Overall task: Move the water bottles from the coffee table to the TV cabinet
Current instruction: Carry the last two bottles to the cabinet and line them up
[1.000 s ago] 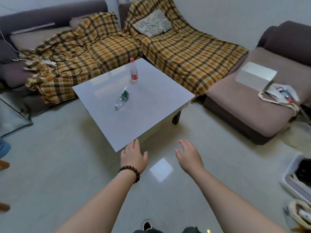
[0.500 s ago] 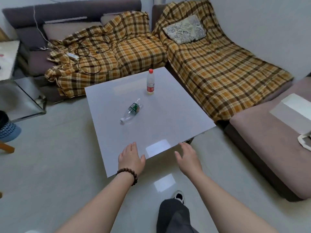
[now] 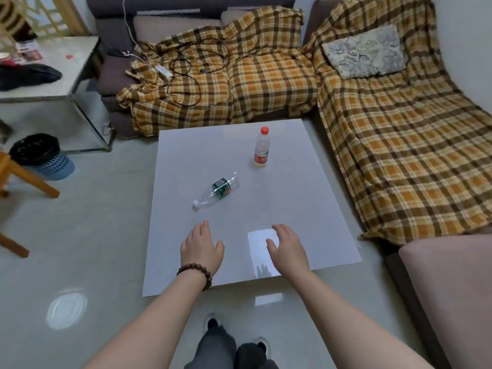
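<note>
Two water bottles are on the white square coffee table [image 3: 306, 209]. A clear bottle with a green label [image 3: 217, 189] lies on its side near the table's middle, cap toward me. Farther back stands an upright bottle with a red cap and red label [image 3: 261, 148]. My left hand [image 3: 201, 246], with a bead bracelet on the wrist, hovers over the table's near part, fingers apart and empty, a short way from the lying bottle's cap. My right hand [image 3: 287, 246] is beside it, also open and empty. The TV cabinet is out of sight.
Sofas with orange plaid blankets [image 3: 266, 75] wrap the table's far and right sides; cables lie on the far one. A brown ottoman [image 3: 447, 288] is at the right. A glass-topped side table [image 3: 53, 83], a blue bin [image 3: 42, 158] and wooden chair legs [image 3: 26, 179] stand left.
I have stepped up to the coffee table. Both open hands have gone from over the floor to over the table's near part, closer to the lying bottle.
</note>
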`<state>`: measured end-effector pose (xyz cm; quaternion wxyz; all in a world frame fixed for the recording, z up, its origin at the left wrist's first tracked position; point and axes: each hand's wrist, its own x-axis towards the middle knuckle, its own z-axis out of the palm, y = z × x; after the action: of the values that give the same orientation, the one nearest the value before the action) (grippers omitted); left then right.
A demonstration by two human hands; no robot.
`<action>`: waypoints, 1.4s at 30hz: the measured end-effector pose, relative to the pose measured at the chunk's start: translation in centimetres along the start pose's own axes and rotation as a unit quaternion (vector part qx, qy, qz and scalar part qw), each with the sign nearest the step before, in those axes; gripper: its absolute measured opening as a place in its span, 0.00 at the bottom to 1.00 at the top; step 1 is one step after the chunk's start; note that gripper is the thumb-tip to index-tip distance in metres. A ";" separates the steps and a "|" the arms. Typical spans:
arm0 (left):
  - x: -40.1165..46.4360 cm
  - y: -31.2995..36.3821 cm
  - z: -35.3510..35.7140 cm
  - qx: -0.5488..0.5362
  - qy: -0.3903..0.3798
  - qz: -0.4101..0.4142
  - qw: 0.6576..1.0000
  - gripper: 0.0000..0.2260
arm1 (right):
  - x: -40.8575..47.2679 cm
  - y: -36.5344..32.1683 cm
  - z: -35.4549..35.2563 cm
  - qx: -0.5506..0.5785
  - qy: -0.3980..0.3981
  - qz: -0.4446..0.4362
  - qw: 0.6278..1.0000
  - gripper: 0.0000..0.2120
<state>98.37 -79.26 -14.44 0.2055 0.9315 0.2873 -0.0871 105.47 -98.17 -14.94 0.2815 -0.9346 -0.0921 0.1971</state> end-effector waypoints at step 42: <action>30.3 -0.9 10.5 -0.191 -0.003 -0.435 0.880 0.39 | 47.0 -2.9 1.9 0.143 0.041 0.037 0.988 0.28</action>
<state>122.18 -67.97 -32.69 0.3216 0.6552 0.6739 -0.1142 147.06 -81.47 -29.64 0.4084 -0.8947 -0.0171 0.1803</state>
